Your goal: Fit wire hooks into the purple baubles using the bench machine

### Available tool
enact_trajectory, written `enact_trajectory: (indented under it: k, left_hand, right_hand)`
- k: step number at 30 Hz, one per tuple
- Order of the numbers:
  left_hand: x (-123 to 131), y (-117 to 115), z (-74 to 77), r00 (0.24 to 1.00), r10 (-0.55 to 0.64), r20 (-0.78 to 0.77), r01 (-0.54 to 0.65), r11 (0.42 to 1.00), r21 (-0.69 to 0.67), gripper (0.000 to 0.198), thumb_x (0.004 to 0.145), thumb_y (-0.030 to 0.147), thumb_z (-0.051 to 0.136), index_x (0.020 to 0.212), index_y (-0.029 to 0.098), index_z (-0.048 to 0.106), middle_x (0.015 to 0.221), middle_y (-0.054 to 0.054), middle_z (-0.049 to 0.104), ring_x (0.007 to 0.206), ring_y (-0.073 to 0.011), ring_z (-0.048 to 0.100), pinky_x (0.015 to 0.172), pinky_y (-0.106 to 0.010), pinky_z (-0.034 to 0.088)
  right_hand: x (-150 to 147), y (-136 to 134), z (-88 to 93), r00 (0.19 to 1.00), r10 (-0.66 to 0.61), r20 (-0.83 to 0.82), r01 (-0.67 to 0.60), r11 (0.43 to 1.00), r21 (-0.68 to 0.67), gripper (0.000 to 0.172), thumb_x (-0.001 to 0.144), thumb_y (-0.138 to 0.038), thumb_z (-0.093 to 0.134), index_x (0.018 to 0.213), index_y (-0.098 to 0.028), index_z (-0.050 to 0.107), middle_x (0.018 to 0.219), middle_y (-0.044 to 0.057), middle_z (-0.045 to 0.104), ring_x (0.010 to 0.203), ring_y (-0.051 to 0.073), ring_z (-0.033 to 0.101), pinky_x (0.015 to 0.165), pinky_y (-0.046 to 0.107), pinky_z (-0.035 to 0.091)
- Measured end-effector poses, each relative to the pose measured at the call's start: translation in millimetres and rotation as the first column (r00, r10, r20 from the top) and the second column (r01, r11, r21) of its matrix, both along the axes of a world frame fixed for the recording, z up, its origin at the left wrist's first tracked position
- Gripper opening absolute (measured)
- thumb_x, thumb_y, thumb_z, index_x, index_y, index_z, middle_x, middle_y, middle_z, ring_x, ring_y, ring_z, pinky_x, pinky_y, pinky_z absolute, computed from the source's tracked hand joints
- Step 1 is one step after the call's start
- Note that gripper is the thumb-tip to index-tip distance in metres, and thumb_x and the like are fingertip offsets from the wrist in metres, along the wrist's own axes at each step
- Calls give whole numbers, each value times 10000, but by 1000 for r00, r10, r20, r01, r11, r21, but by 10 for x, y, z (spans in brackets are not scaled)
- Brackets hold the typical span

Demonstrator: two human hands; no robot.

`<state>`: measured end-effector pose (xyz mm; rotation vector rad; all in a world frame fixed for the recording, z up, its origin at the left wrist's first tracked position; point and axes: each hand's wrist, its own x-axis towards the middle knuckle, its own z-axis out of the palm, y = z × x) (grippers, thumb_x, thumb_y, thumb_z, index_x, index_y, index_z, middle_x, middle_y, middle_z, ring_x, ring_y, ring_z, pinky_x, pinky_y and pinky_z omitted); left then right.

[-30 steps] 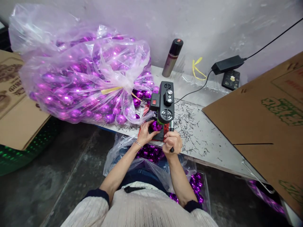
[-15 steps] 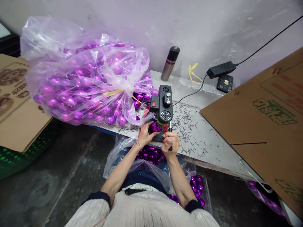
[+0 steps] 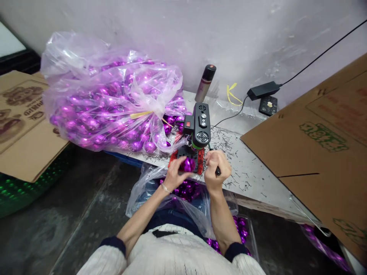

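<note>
Between the thumb and fingers of my left hand (image 3: 175, 175) is a shiny purple bauble (image 3: 189, 164), held just in front of a small black bench machine (image 3: 202, 124). The machine has a red switch, round vents and a dark base with red edges. My right hand (image 3: 217, 170) is wrapped round the black-ended lever handle (image 3: 218, 171) on the machine's right side. Below the table edge, an open clear plastic bag (image 3: 137, 200) lies over my lap with more purple baubles (image 3: 187, 190) in it. The underside of the held bauble is hidden.
A big tied clear bag (image 3: 114, 99) of purple baubles fills the table's left. Small dark bits (image 3: 229, 152) litter the tabletop. Behind stand a spray can (image 3: 205, 83) and a power adapter (image 3: 263, 90). Cardboard boxes flank both sides, one box (image 3: 309, 141) at right.
My left hand has drawn the bauble out from under the machine's head towards me. My right hand, still on the lever, has moved slightly right. The view has shifted a little.
</note>
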<state>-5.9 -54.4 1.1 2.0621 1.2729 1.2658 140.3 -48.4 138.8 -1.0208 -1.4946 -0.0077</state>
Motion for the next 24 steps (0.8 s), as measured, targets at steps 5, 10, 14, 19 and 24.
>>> enact_trajectory:
  k: [5,10,14,19,24]
  left_hand:
    - [-192,-587,-214,966,-120,-230,137,989,60,734,782,622,747,1373,221,578,1226,-147,715,1110,-294,719,923,-418,606]
    - [-246,213,149,990,41,-134,-13,978,206,327,1003,376,551,1270,206,633,1151,-119,733,1122,-244,701,1010,-398,564]
    - [-349,1341,592,888,277,-366,-314,948,-44,308,961,117,493,1228,125,646,1177,-193,695,1147,-312,663,1024,-492,516]
    - [-439,1927,609,830,208,-518,-323,936,-142,449,764,88,728,1203,149,659,1068,-163,693,1062,-362,673,1011,-554,484]
    - [-579,1870,611,923,120,-367,-188,970,-156,608,744,217,799,1316,188,594,1322,-162,594,1175,-351,645,1033,-492,502]
  right_hand:
    - [4,-13,-145,999,5,50,-8,999,47,276,952,-104,440,706,-224,484,665,-6,560,643,133,566,603,293,427]
    - [-12,-8,-193,999,0,46,-3,998,70,280,938,-88,444,697,-226,480,651,-13,557,632,135,573,590,292,431]
    - [-28,-18,-144,999,-3,52,-1,997,80,282,931,-69,448,697,-224,478,655,-14,560,628,131,572,584,281,427]
    - [-20,-28,-145,997,3,78,-9,997,75,285,930,-72,438,695,-226,489,647,-9,568,619,138,574,581,287,429]
    - [-13,-26,-167,996,-6,84,-1,997,74,276,925,-65,444,704,-224,488,671,-7,574,634,130,570,584,277,430]
